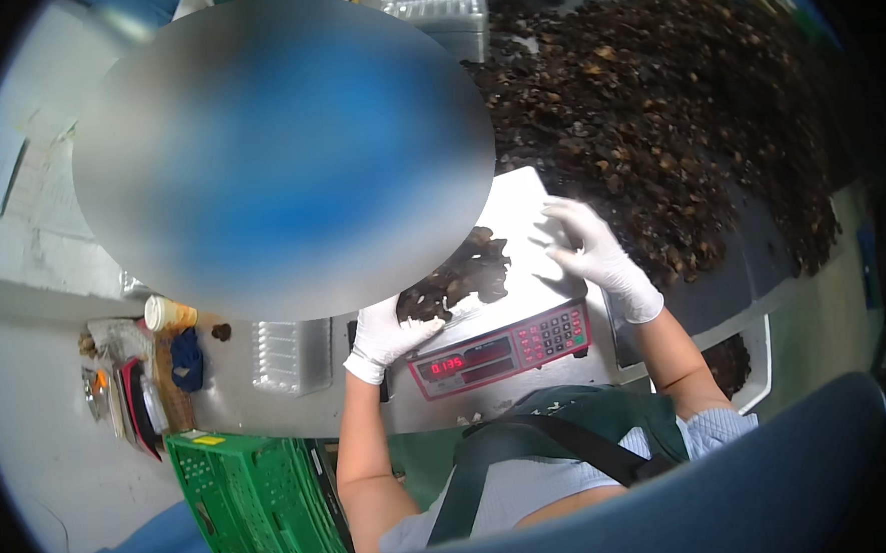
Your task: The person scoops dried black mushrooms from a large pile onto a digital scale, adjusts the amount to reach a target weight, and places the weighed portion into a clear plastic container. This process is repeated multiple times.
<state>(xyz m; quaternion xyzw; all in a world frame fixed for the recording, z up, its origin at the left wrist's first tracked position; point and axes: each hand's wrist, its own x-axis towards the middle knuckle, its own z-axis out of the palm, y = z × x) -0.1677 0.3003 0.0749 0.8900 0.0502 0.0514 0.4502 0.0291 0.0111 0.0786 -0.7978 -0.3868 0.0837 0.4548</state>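
Observation:
A digital weighing scale [525,272] with a bright metal platform and a lit red display stands in front of me. Dark brown, leafy pieces that look like dried fungus [465,275] lie on its left part, partly behind a blurred oval. My left hand [393,335], in a white glove, is at the platform's near left corner, its fingers against the edge of these pieces; whether it grips any cannot be told. My right hand [588,242], also gloved, is over the platform's right edge, fingers apart and holding nothing.
A large heap of similar dark pieces [631,131] spreads over the table at right. Clear plastic trays [291,356] are stacked left of the scale, others [437,21] at the back. A paper cup [168,313] lies at left. Green crates [252,497] stand below the table edge.

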